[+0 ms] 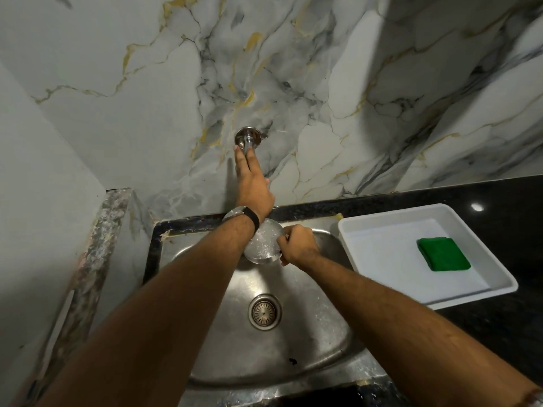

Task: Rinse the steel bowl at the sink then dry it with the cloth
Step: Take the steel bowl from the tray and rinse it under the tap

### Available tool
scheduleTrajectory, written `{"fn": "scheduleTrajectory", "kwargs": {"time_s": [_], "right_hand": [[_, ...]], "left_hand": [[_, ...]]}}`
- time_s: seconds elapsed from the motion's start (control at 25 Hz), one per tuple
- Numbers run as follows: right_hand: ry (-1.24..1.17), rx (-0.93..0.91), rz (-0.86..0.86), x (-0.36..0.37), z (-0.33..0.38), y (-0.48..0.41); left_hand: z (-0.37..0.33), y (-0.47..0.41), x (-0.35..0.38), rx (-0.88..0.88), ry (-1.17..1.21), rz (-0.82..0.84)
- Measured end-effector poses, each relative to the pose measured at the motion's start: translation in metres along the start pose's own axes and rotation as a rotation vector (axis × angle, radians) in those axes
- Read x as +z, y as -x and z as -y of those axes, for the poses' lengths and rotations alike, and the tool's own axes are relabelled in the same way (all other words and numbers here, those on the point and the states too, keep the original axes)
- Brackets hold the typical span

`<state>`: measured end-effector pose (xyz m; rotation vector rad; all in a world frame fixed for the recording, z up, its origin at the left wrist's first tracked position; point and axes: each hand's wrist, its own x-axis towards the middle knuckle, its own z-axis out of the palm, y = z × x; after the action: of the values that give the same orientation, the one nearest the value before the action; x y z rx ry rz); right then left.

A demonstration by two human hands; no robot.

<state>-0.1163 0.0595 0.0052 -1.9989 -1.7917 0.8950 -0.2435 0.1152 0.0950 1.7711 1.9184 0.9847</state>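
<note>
Rinsing under way: bowl held at the far end of the sink, other hand up at the tap.

Head view: the right hand [296, 243] pinched the right rim of the steel bowl [263, 242], holding it tilted over the far part of the sink [323, 333], with what looked like water inside. The bowl lay directly left of that hand and just below the left wrist, so the right hand was the nearer of the 2. The left hand [252, 180] reached far and up the wall, fingers straight and pressed together, fingertips at the tap [248, 138]; whether it gripped anything, I could not tell. The green cloth [443, 254] lay folded in the white tray [382, 214] to the right, so drying was probably not yet begun.
</note>
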Motion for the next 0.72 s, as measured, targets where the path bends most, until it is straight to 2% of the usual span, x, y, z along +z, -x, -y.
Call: {"fn": "scheduleTrajectory", "kwargs": {"time_s": [0.12,0.28,0.48,0.6,0.72], "right_hand": [[-0.021,0.055,-0.056,-0.005,-0.013,0.011],[-0.088,0.075,-0.05,0.006,-0.027,0.041],[-0.124,0.142,-0.16,0.012,-0.031,0.05],[-0.11,0.148,-0.117,0.022,-0.033,0.062],[-0.156,0.191,-0.144,0.017,-0.028,0.051]], "left_hand": [[0.0,-0.001,0.002,-0.01,-0.008,0.004],[0.004,-0.004,-0.004,0.006,-0.013,0.062],[0.008,-0.007,0.0,0.004,-0.098,0.069],[0.009,-0.008,0.001,0.005,-0.068,0.055],[0.013,-0.01,0.003,0.006,-0.056,0.044]]}}
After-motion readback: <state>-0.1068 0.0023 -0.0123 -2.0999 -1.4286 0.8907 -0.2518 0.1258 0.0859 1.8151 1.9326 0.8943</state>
